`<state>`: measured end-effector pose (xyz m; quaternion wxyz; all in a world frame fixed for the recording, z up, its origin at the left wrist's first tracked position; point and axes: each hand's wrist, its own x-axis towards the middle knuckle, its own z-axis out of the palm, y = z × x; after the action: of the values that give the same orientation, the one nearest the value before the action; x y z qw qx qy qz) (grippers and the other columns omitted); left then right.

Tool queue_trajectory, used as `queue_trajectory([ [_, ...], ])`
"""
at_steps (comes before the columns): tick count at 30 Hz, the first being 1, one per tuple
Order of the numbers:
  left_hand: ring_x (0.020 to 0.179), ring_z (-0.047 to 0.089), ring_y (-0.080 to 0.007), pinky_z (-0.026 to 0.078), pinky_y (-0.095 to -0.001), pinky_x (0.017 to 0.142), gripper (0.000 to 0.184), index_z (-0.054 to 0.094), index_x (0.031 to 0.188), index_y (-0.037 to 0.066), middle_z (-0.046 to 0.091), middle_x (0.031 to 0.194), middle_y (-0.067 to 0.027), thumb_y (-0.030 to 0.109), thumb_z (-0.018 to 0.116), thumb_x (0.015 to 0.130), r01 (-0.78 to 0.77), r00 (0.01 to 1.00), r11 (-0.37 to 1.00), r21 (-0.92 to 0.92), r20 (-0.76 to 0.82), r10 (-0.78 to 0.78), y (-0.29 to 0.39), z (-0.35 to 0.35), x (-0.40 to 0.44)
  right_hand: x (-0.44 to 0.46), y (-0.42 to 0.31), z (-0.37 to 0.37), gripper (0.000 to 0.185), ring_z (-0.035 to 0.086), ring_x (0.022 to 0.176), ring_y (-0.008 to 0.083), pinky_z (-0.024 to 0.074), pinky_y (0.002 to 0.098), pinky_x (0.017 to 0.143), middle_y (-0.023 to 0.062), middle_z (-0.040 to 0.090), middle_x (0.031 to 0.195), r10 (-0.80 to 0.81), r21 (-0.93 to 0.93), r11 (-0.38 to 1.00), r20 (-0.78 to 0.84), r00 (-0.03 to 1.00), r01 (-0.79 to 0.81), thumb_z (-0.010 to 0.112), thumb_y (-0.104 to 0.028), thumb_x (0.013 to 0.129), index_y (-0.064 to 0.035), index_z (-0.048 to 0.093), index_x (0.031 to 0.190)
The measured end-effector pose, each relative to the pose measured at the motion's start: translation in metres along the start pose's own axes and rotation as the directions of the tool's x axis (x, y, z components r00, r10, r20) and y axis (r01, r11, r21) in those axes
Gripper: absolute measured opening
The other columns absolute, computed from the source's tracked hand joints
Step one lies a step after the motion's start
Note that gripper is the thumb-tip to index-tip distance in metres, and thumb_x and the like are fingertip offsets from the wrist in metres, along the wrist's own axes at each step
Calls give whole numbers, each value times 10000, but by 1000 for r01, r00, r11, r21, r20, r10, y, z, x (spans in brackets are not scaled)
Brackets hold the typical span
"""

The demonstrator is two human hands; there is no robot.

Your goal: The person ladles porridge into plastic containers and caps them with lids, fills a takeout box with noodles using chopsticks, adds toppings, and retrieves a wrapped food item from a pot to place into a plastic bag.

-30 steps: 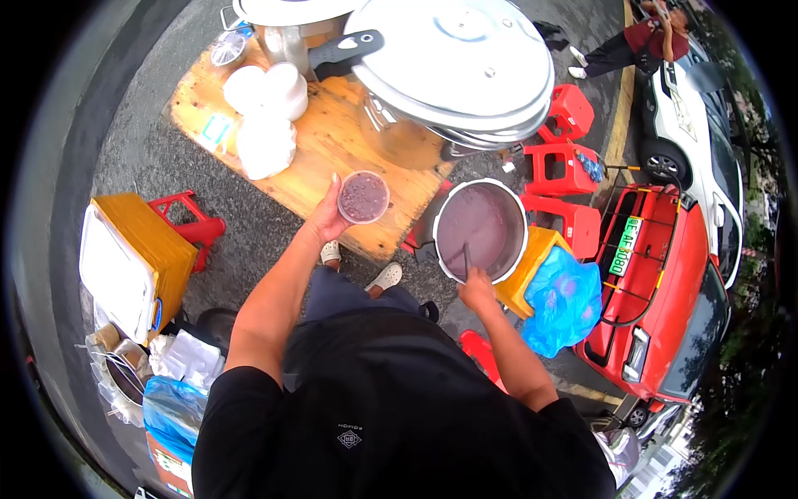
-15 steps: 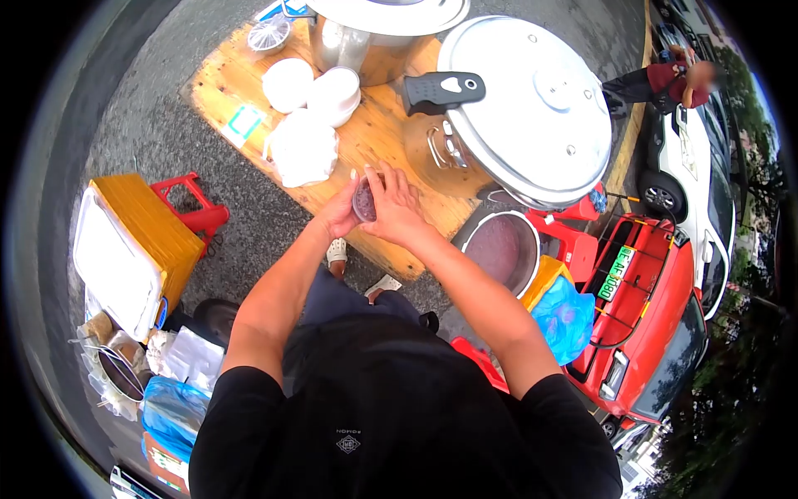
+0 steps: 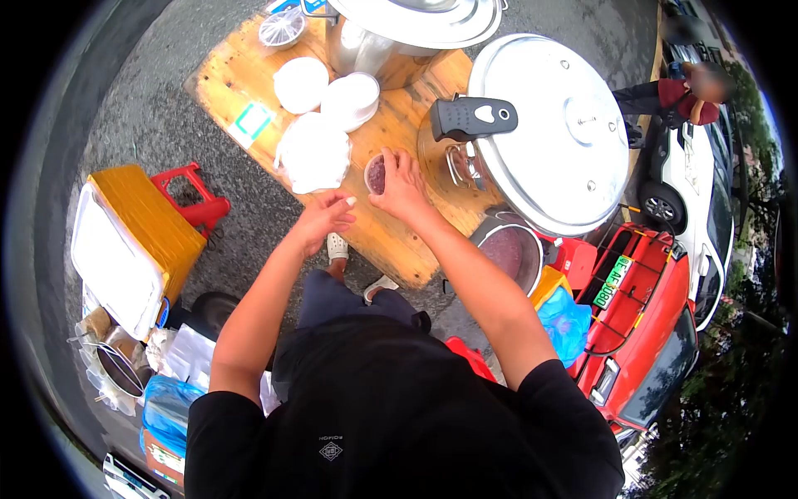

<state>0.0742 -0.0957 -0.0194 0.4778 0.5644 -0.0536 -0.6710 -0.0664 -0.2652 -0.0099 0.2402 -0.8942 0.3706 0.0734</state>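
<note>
Seen from the clear round tub of purple food (image 3: 376, 176), the green licence plate (image 3: 613, 281) on the red vehicle (image 3: 665, 353) is at four o'clock, and "AF" and "3080" seem legible on it. The black cloth shirt (image 3: 399, 416) at six o'clock bears a small pale diamond logo with upside-down lettering too small to read surely. A white-and-teal rectangular sticker (image 3: 252, 125) lies at ten o'clock on the knotty wooden tabletop (image 3: 399, 241); its print cannot be made out.

The right hand (image 3: 401, 185) grips the tub over the tabletop, fingers over its rim. The left hand (image 3: 327, 218), at eight o'clock, is apart from the tub, fingers loosely curled, with nothing visible in it. Just beyond it sits a crinkled white plastic bag (image 3: 314, 154), beside smooth stacked white bowls (image 3: 350, 101) at eleven.

Between two and three stands a large metal pot with a shiny domed lid (image 3: 540, 141) and a textured black handle (image 3: 474, 119). An open round metal pot of purple food (image 3: 509, 251) is at four.
</note>
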Motion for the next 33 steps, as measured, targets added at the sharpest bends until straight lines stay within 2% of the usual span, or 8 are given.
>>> queue_trajectory([
  [5,895,636,-138,518,-294,789,309,627,1186,13,660,1011,-53,227,696,974,-232,947,919,318,-140,288,82,9,-16,0,10,5,1047,377,1374,412,377,569,1090,179,348,1500,-34,14,999,-33,999,34,880,-310,692,-124,305,1546],
  [8,945,660,-292,526,-395,881,374,628,1183,-21,668,1053,-176,182,738,888,-499,634,480,721,-74,770,111,6,24,-18,13,-3,947,392,1373,415,368,530,1117,202,383,1490,-58,58,996,-133,989,66,853,-308,750,-90,356,1526],
  [11,1222,538,-403,466,-485,1014,469,624,1262,47,566,1328,-200,191,770,840,-380,370,24,925,129,920,154,19,45,-69,31,-13,722,456,1328,417,384,465,1123,221,482,1414,-14,220,974,-210,978,61,782,-265,837,-43,464,1446],
  [15,1312,469,-449,444,-518,1063,598,586,1354,99,492,1455,-200,228,796,809,-291,447,-88,953,216,868,172,35,69,-189,106,0,379,565,1161,433,457,480,1014,227,613,1196,351,267,924,-307,885,-274,692,-199,893,-8,631,1215],
  [20,1311,493,-420,445,-527,1067,631,564,1393,121,512,1460,-170,203,786,809,-262,609,-112,959,254,751,172,33,90,-352,232,63,429,587,1076,472,476,539,955,306,607,1134,788,-101,580,-181,588,-808,686,-265,873,40,616,1166],
  [24,1237,549,-400,463,-488,1042,603,586,1350,90,583,1360,-176,143,799,789,-301,578,-155,941,310,755,176,33,90,-391,277,113,400,629,1042,493,509,548,932,309,658,1099,794,21,606,48,607,-795,677,-259,863,49,665,1118],
  [28,1238,547,-393,457,-459,1048,586,603,1316,67,594,1342,-169,110,817,772,-387,568,-109,916,330,754,185,39,73,-369,290,116,415,658,1096,457,512,527,970,321,682,1119,729,-154,684,190,658,-713,648,-257,865,31,685,1163],
  [33,1266,569,-379,458,-434,1084,614,611,1320,30,604,1365,-185,138,850,766,-420,538,-10,907,258,803,196,39,38,-317,263,70,461,644,1187,423,510,479,1007,295,668,1240,858,-61,473,260,443,-879,599,-272,877,26,677,1219],
])
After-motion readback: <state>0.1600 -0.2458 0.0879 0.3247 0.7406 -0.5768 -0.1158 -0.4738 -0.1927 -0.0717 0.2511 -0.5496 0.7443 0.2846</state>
